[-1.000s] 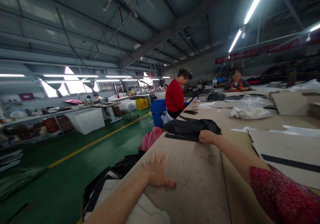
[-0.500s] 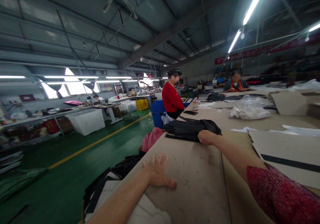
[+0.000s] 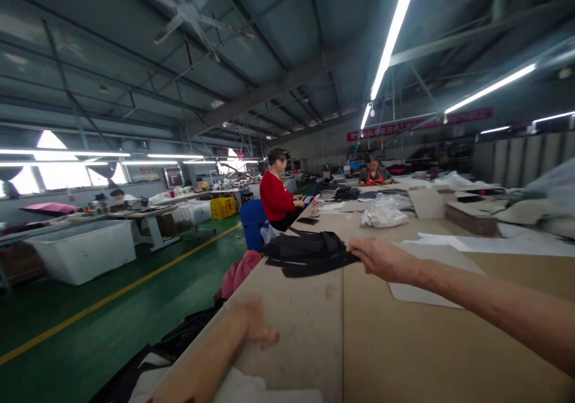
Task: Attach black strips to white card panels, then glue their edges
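My right hand reaches out over the long brown worktable and grips the near edge of a pile of black fabric pieces, with one black piece pinched in its fingers. My left hand rests on the table's left edge; it is smeared by motion, so its fingers do not show clearly. Below my left forearm lies white material.
A person in a red top stands at the table's far left side beside a blue bin. Another person sits further back. Clear plastic bags, white sheets, a pink bundle and a white tub are around.
The view has swung right and lifted. My right hand has closed on the black fabric and drawn its edge toward me. My left hand has slid along the table edge and blurred.
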`<state>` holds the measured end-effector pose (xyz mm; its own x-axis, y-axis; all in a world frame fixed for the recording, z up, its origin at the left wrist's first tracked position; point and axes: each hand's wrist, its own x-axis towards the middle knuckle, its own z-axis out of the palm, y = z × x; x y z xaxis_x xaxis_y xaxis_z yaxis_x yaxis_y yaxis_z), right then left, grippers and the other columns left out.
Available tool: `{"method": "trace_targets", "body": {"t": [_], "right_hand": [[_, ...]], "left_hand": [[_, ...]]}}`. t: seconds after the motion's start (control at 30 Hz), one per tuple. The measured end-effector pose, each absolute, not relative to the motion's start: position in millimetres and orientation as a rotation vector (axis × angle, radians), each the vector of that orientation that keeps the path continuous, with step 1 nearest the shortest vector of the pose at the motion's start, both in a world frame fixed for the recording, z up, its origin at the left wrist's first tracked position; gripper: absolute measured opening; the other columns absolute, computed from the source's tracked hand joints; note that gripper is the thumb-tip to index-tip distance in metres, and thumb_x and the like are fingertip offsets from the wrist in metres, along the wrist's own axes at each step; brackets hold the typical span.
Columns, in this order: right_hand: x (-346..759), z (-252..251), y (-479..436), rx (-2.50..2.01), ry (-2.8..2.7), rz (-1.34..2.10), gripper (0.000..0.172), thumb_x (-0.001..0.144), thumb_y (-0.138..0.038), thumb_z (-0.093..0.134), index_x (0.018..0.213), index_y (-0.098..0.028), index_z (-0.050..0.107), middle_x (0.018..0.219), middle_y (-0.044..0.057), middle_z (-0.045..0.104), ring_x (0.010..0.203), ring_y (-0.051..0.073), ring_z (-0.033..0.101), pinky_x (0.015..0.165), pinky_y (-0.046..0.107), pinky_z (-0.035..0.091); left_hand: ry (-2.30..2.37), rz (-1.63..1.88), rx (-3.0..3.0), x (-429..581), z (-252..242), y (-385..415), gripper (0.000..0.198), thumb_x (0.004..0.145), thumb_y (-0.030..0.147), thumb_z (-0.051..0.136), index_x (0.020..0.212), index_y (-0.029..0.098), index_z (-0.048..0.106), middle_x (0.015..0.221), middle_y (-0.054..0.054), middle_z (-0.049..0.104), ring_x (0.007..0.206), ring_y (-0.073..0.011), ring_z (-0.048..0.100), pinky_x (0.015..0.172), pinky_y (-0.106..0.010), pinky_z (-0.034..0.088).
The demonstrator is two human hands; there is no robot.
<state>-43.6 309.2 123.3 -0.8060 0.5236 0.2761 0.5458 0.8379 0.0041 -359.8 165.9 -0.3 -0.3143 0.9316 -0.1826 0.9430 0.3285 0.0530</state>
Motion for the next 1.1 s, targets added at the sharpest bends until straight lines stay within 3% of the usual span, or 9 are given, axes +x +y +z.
{"method": "trace_targets", "body": {"t": [0.07, 0.13, 0.23, 0.33, 0.4, 0.47, 0.7, 0.93, 1.1], "right_hand": [[8, 126, 278, -0.818, -2.752, -0.062, 0.024, 0.102, -0.023, 0.039, 0.086, -0.021, 0.057, 0.068, -0.002, 0.064, 0.064, 0.012, 0.06, 0.062, 0.022, 0.041], [56, 125, 249, -0.825, -2.708, 0.019, 0.027, 0.103, -0.029, 0.037, 0.085, -0.023, 0.056, 0.065, -0.002, 0.062, 0.061, 0.013, 0.059, 0.062, 0.024, 0.042], [116, 123, 209, -0.845, -2.588, 0.194, 0.031, 0.102, -0.038, 0.034, 0.088, -0.023, 0.057, 0.061, -0.002, 0.059, 0.057, 0.014, 0.056, 0.06, 0.026, 0.042], [164, 119, 173, -0.925, -2.454, 0.355, 0.032, 0.102, -0.041, 0.035, 0.088, -0.023, 0.057, 0.058, -0.003, 0.057, 0.053, 0.013, 0.054, 0.056, 0.025, 0.041], [192, 117, 153, -1.01, -2.361, 0.418, 0.029, 0.1, -0.041, 0.039, 0.089, -0.022, 0.058, 0.058, -0.004, 0.057, 0.052, 0.013, 0.054, 0.055, 0.025, 0.041], [219, 113, 136, -1.117, -2.276, 0.487, 0.028, 0.099, -0.042, 0.041, 0.09, -0.022, 0.059, 0.058, -0.003, 0.058, 0.053, 0.013, 0.054, 0.056, 0.026, 0.041], [299, 75, 98, -1.35, -1.93, 1.073, 0.03, 0.087, -0.049, 0.059, 0.095, -0.02, 0.06, 0.062, -0.003, 0.056, 0.059, 0.014, 0.054, 0.059, 0.027, 0.043], [346, 11, 98, -1.451, -1.739, 1.21, 0.031, 0.082, -0.049, 0.065, 0.092, -0.02, 0.06, 0.063, -0.005, 0.049, 0.056, 0.011, 0.045, 0.053, 0.024, 0.033], [357, -15, 110, -1.5, -1.698, 1.218, 0.023, 0.084, -0.044, 0.061, 0.092, -0.022, 0.058, 0.068, -0.005, 0.054, 0.055, 0.011, 0.045, 0.052, 0.024, 0.031]], "left_hand": [[2.432, 0.041, 1.848, -332, 26, 166, 0.11, 0.052, 0.053, 0.082, 0.146, 0.011, 0.042, 0.157, -0.026, 0.03, 0.144, -0.0531, 0.024, 0.109, -0.08, 0.018], [2.397, 0.271, 2.013, -296, 54, 162, 0.083, 0.073, 0.039, 0.066, 0.148, 0.012, 0.039, 0.161, -0.019, 0.027, 0.149, -0.0421, 0.019, 0.119, -0.068, 0.014], [2.182, 0.579, 2.198, -229, 86, 144, 0.055, 0.093, 0.024, 0.029, 0.146, 0.015, 0.039, 0.154, -0.012, 0.041, 0.144, -0.0256, 0.035, 0.12, -0.045, 0.027], [1.779, 0.619, 2.302, -165, 97, 112, 0.053, 0.101, 0.04, 0.015, 0.119, 0.022, 0.061, 0.116, -0.003, 0.068, 0.107, -0.0186, 0.062, 0.093, -0.029, 0.048], [1.564, 0.551, 2.272, -133, 92, 88, 0.053, 0.099, 0.057, 0.027, 0.09, 0.023, 0.066, 0.081, 0.002, 0.066, 0.077, -0.0163, 0.061, 0.067, -0.026, 0.044], [1.503, 0.54, 2.209, -110, 83, 71, 0.045, 0.095, 0.058, 0.042, 0.076, 0.022, 0.062, 0.066, 0.004, 0.057, 0.064, -0.014, 0.055, 0.058, -0.026, 0.035], [1.306, 0.782, 1.905, -44, 42, 35, 0.03, 0.094, 0.042, 0.046, 0.078, 0.022, 0.061, 0.087, 0.001, 0.06, 0.082, -0.0155, 0.058, 0.076, -0.026, 0.041], [1.552, 0.861, 1.401, -1, -12, 31, 0.034, 0.079, 0.054, 0.06, 0.084, 0.021, 0.067, 0.059, 0.005, 0.055, 0.063, -0.0158, 0.052, 0.061, -0.025, 0.036], [1.575, 0.928, 1.343, -1, -36, 38, 0.043, 0.077, 0.06, 0.063, 0.094, 0.021, 0.067, 0.073, 0.001, 0.063, 0.069, -0.0169, 0.055, 0.063, -0.025, 0.039]]}}
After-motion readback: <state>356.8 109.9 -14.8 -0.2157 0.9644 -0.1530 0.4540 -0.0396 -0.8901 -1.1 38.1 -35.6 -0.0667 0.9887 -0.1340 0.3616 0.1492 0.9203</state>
